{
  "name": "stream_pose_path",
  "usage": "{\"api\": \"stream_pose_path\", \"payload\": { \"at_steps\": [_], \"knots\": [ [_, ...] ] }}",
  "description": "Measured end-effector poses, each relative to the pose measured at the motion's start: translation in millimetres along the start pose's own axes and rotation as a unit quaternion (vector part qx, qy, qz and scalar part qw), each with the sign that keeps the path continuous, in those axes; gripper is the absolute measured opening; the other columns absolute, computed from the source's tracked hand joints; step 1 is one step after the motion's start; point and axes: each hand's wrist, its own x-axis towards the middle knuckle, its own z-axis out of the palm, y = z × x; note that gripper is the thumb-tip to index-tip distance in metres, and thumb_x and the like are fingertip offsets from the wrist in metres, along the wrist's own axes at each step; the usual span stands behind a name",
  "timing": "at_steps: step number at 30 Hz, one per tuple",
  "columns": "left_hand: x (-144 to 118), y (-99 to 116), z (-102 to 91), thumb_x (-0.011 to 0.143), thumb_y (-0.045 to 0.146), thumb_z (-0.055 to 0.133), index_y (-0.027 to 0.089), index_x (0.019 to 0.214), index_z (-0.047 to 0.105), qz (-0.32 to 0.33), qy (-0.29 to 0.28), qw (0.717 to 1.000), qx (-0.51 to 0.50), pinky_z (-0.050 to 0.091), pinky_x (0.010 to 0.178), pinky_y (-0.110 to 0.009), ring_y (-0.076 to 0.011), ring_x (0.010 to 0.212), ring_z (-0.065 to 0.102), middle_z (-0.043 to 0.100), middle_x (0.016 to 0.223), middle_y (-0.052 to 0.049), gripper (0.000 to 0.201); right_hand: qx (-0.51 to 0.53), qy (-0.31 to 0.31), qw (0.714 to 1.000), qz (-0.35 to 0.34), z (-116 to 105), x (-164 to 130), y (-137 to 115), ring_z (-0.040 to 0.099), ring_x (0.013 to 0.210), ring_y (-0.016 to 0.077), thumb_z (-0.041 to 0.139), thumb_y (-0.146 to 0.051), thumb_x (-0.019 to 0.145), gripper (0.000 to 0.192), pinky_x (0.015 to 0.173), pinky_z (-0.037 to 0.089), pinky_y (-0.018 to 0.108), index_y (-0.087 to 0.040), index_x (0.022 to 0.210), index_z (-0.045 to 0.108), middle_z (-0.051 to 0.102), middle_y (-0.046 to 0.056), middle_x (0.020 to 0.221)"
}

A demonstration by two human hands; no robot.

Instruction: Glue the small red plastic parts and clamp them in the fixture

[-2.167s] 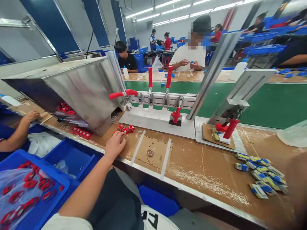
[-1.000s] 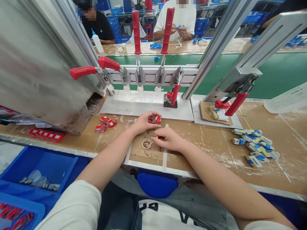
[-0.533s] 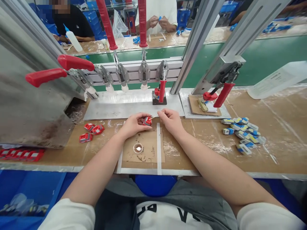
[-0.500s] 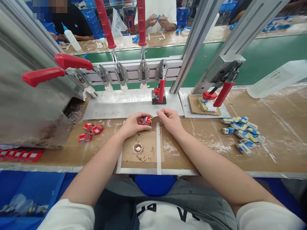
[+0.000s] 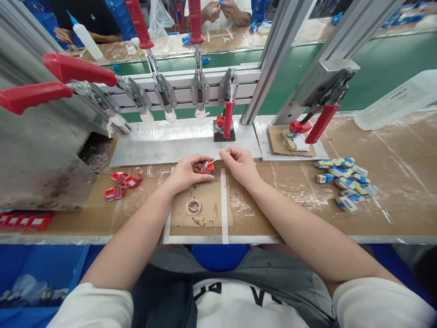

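Between the thumb and fingers of my left hand (image 5: 189, 173) is a small red and grey plastic part (image 5: 207, 167). My right hand (image 5: 241, 166) pinches a thin pale stick (image 5: 215, 160), and the stick's far end rests at the top of the red part. Just below the hands, a small round clear cup (image 5: 193, 207) with a little liquid stands on a stained cardboard sheet (image 5: 211, 216). Several similar red parts (image 5: 123, 181) lie to the left of my left hand.
A row of toggle clamps with red handles (image 5: 196, 23) stands behind a metal plate (image 5: 150, 148). Another clamp (image 5: 322, 123) presses on a cardboard pad at right. Several white, blue and yellow parts (image 5: 346, 182) lie right, near a large bottle (image 5: 396, 100). Co-workers sit opposite.
The camera view has shifted slightly, so the bench appears a little higher. Both hands keep their hold, the stick still against the red part.
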Motion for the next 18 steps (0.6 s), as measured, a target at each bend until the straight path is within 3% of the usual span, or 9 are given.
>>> {"api": "stream_pose_path", "payload": {
  "at_steps": [9, 18],
  "knots": [
    [0.7, -2.0, -0.3, 0.068, 0.032, 0.094, 0.017, 0.124, 0.072, 0.018, 0.007, 1.000, 0.020, 0.058, 0.082, -0.035, -0.0182, 0.087, 0.068, 0.071, 0.099, -0.005, 0.062, -0.050, 0.031, 0.998, -0.021, -3.4, 0.1, -0.3, 0.035, 0.060, 0.0127, 0.062, -0.042, 0.090, 0.037, 0.059, 0.028, 0.030, -0.022, 0.062, 0.047, 0.038, -0.004, 0.060],
    [-0.2, -2.7, -1.8, 0.075, 0.032, 0.090, 0.022, 0.125, 0.073, 0.068, 0.019, 0.994, 0.089, 0.054, 0.078, -0.032, -0.0156, 0.087, 0.064, 0.066, 0.117, -0.007, 0.054, -0.053, 0.010, 0.999, -0.007, -4.8, -4.0, -8.2, 0.033, 0.058, 0.0112, 0.061, -0.035, 0.085, 0.034, 0.057, 0.026, 0.028, -0.022, 0.058, 0.045, 0.037, -0.005, 0.056]
  ]
}}
